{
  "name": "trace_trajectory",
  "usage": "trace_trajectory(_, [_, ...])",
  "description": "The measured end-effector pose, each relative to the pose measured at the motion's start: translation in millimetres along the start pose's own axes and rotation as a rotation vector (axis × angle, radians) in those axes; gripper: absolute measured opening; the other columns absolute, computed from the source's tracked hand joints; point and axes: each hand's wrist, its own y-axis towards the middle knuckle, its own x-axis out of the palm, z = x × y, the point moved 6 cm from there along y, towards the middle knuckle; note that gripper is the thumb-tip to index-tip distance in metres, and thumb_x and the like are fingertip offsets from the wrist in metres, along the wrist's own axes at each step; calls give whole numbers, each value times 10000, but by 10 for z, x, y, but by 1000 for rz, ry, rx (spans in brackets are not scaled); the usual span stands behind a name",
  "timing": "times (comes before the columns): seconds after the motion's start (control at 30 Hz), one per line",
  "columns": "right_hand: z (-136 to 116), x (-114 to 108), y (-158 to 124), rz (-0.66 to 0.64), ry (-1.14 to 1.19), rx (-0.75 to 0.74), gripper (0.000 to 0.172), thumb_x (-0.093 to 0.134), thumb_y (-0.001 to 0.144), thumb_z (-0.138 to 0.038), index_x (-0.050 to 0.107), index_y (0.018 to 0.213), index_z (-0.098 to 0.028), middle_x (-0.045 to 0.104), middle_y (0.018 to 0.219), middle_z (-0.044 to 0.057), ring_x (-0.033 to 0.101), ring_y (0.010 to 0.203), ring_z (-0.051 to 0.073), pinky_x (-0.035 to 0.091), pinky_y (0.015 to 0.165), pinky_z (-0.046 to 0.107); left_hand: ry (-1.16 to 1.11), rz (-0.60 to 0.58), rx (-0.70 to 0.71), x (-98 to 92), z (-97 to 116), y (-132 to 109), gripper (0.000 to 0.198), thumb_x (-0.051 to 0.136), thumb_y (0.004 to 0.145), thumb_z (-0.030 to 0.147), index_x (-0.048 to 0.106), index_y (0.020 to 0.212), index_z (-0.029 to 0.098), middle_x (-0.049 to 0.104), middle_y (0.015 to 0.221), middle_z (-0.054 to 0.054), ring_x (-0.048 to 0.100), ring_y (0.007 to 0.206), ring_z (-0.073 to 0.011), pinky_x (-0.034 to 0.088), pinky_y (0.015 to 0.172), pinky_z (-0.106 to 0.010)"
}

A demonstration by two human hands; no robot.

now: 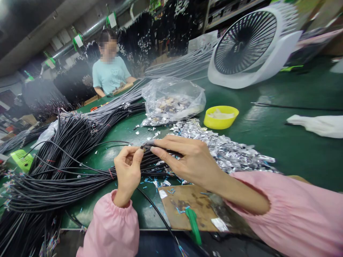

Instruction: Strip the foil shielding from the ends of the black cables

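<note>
Near the middle of the view my left hand [129, 169] pinches the end of a black cable between thumb and forefinger. My right hand [191, 160] meets it from the right, its thumb and fingers closed on the same small dark end. Grey covers show on its fingertips. Part of a black cable [158, 211] hangs below the hands, with coloured wires at its lower end. Behind the hands a bundle of black cables [88, 184] crosses the table, tied with red bands. What exactly lies between the fingertips is too small to tell.
Foil scraps [230, 150] are heaped behind my right hand. Beyond them are a yellow bowl [221, 117], a clear plastic bag [174, 98] and a white fan [249, 46]. A brown board [177, 210] with a green-handled tool [193, 226] lies at the front edge. A person [111, 73] sits across the table.
</note>
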Motion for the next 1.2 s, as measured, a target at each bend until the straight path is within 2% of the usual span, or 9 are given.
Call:
trace_trajectory(0.13, [37,-18,34,-36,107,44,225,509,888,-268,704,850,-162,687,740,41,626,617,147,473,567,241,13,-174,-54,31,11,24,410,542,788,514,545,626,138,390,538,36,265,451,-50,200,421,-202])
trace_trajectory(0.3, [65,-28,110,-88,365,118,162,563,844,-281,666,837,-157,643,719,32,580,597,125,456,512,209,-38,-437,-106,123,52,8,528,482,793,586,373,500,160,269,474,50,210,431,-53,148,410,-220])
trace_trajectory(0.43, [-31,5,121,-152,480,-18,124,555,843,-186,632,757,-142,588,686,25,539,597,105,429,517,191,-51,-575,-159,187,45,-40,551,456,795,613,323,499,168,237,475,57,166,431,-47,126,409,-223])
trace_trajectory(0.6, [-60,-4,82,-125,400,-163,145,490,833,-65,611,783,-127,588,702,43,533,621,110,421,544,203,-79,-647,-229,210,15,-88,565,454,781,637,303,499,171,220,466,69,141,415,-35,97,393,-219])
trace_trajectory(0.73, [-72,-15,85,-118,363,-161,138,484,820,-103,602,755,-133,565,655,31,512,571,108,397,505,209,-107,-634,-275,207,-14,-94,553,481,767,635,370,511,157,239,458,72,151,399,-29,89,387,-214])
trace_trajectory(0.9, [11,4,110,-109,399,100,183,507,739,-149,554,562,-163,458,496,-30,392,441,76,307,406,194,-170,-623,-301,252,-87,-108,491,602,698,600,501,567,138,355,471,49,288,402,-38,191,401,-203])
trace_trajectory(1.0, [57,13,82,-93,404,197,197,500,706,-167,520,510,-172,429,470,-33,372,421,77,286,379,197,-249,-553,-305,255,-134,-96,454,672,645,569,523,607,141,422,479,40,336,400,-45,231,411,-202])
trace_trajectory(1.1, [-16,-51,37,-9,305,55,162,518,715,-143,563,563,-175,501,514,-12,437,447,93,341,412,211,-233,-413,-254,209,-127,-66,438,687,642,530,477,570,152,415,475,49,320,396,-42,235,415,-195])
trace_trajectory(1.2, [-144,-85,-26,12,186,-143,149,527,758,-112,612,655,-178,586,591,24,524,507,117,399,467,225,47,-211,-28,111,-12,-46,287,640,731,375,513,595,155,438,532,33,381,473,-68,280,461,-198])
